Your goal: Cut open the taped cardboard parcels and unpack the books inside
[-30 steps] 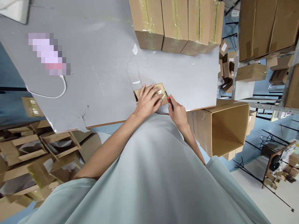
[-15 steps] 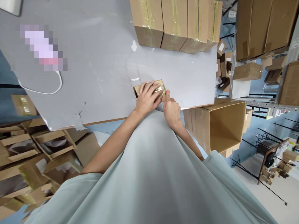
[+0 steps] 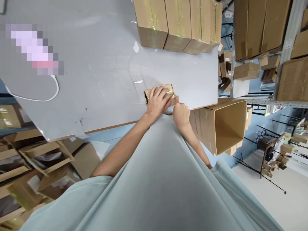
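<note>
A small cardboard box (image 3: 171, 87) with shiny tape lies near the table's front edge, its left end showing a dark opening. My left hand (image 3: 157, 101) rests across its top, the spread fingers bent over it and holding it against the table. At the box's right end is my right hand (image 3: 181, 114), fingers curled and index finger pointing forward along a small red-tipped tool (image 3: 175, 98). Most of that tool is hidden by the hand, so its kind cannot be made out.
Several taped cartons (image 3: 154, 35) stand along the back of the grey table (image 3: 96, 70). A large open carton (image 3: 204, 128) is beside the right front edge. Open boxes (image 3: 45, 154) are piled at lower left. A white cable (image 3: 56, 91) lies on the left, and shelves with cartons (image 3: 262, 29) are at right.
The view has shifted, so the table and cartons appear further left. Both hands and the small box have moved slightly right together, with the hold looking the same.
</note>
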{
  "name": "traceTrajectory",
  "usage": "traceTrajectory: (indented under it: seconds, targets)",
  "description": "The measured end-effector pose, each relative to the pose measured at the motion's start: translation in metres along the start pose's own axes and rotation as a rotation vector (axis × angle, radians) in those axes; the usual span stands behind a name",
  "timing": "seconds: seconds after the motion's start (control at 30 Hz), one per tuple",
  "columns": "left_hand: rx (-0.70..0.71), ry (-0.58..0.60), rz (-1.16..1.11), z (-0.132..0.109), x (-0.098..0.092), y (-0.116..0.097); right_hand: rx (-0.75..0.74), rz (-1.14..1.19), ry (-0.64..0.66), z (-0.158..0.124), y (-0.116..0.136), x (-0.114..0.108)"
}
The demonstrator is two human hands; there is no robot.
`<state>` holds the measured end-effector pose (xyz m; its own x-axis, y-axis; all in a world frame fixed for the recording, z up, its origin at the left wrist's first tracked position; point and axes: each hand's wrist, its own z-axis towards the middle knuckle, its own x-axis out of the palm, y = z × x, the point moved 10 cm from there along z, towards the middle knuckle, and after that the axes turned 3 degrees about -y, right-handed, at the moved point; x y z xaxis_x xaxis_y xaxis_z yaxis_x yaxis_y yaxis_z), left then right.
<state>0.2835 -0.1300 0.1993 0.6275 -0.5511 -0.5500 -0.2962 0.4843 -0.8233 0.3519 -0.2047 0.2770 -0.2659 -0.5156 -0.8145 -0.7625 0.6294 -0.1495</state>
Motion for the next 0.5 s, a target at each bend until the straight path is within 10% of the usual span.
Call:
traceTrajectory:
  seconds: [0.5]
  targets:
    - [0.022, 0.001, -0.059, 0.002, 0.000, -0.002, 0.081, 0.004, -0.043, -0.007, -0.004, 0.008]
